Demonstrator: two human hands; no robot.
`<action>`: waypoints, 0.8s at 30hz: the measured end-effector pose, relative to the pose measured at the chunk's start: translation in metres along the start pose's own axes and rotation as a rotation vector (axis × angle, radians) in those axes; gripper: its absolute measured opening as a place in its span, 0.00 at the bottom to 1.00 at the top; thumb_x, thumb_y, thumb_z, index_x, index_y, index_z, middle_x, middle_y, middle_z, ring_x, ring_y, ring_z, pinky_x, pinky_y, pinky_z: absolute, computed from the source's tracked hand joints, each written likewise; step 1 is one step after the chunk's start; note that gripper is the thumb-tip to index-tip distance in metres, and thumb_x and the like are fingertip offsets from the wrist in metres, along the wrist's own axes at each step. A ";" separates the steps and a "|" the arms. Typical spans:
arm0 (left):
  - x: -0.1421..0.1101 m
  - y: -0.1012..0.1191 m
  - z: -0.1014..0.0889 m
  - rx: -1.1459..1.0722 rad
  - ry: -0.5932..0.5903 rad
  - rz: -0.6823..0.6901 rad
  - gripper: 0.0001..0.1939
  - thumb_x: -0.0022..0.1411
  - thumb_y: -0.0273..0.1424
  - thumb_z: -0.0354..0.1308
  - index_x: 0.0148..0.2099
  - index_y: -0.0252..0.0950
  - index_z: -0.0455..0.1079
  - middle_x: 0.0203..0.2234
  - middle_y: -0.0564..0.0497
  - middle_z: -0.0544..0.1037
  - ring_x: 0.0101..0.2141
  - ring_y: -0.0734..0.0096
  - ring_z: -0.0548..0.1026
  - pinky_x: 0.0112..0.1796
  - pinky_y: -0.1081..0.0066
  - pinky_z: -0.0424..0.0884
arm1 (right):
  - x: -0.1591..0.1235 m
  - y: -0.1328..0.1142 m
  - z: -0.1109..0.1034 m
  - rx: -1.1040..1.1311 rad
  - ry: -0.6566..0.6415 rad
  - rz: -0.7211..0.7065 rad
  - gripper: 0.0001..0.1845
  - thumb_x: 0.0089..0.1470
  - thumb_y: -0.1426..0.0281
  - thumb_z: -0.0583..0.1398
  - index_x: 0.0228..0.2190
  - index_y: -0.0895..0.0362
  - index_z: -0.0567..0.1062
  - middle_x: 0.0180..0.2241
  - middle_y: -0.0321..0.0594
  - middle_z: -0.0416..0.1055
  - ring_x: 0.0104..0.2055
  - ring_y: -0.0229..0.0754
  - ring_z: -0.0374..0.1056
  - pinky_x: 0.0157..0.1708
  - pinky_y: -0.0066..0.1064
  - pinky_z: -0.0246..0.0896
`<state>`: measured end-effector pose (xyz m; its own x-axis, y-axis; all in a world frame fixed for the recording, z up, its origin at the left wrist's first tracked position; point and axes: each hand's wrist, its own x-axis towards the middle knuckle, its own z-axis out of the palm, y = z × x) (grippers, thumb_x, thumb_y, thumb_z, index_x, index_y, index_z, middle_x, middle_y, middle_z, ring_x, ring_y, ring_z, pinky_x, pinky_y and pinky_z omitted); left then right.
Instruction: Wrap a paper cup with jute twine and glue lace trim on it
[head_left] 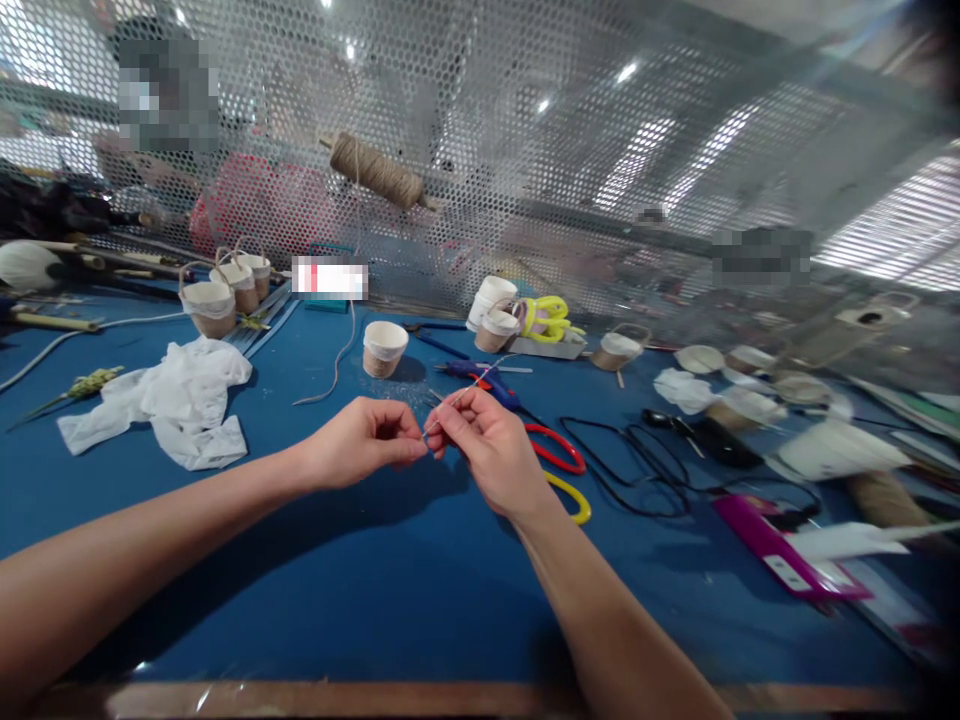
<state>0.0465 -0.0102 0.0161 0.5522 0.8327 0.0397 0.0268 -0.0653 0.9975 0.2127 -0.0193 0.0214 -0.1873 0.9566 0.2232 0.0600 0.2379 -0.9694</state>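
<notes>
Over the blue bench (420,580), behind which a mesh screen (570,150) carries a twine spool (377,171), lie a white cloth (176,400), paper cups (384,347) and scissors (559,462). Above the bench, the left hand (364,440) and right hand (487,445) meet, fingers pinched shut on a thin wire (461,393) that slants up from between them.
</notes>
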 end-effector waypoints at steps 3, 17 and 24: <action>-0.001 0.001 0.001 0.022 -0.010 0.013 0.10 0.48 0.33 0.59 0.23 0.33 0.62 0.17 0.58 0.66 0.20 0.81 0.59 0.23 0.76 0.54 | -0.002 -0.002 0.001 -0.038 -0.004 -0.001 0.11 0.51 0.63 0.60 0.25 0.57 0.67 0.22 0.33 0.69 0.22 0.31 0.65 0.23 0.26 0.65; 0.001 -0.001 0.001 0.046 0.031 -0.038 0.12 0.49 0.33 0.61 0.23 0.34 0.62 0.16 0.59 0.64 0.19 0.81 0.59 0.23 0.76 0.53 | 0.002 -0.001 -0.002 0.083 0.056 -0.008 0.11 0.49 0.63 0.62 0.28 0.57 0.68 0.24 0.34 0.71 0.24 0.33 0.67 0.24 0.27 0.65; -0.002 0.001 -0.008 -0.261 -0.203 -0.158 0.17 0.50 0.42 0.63 0.29 0.32 0.66 0.22 0.55 0.73 0.24 0.79 0.67 0.28 0.75 0.60 | 0.000 -0.006 -0.002 0.186 -0.040 0.077 0.12 0.47 0.62 0.64 0.26 0.57 0.69 0.25 0.34 0.71 0.24 0.32 0.67 0.24 0.26 0.64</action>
<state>0.0384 -0.0071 0.0170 0.7132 0.6935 -0.1025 -0.0740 0.2199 0.9727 0.2143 -0.0200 0.0274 -0.2282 0.9624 0.1471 -0.1060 0.1256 -0.9864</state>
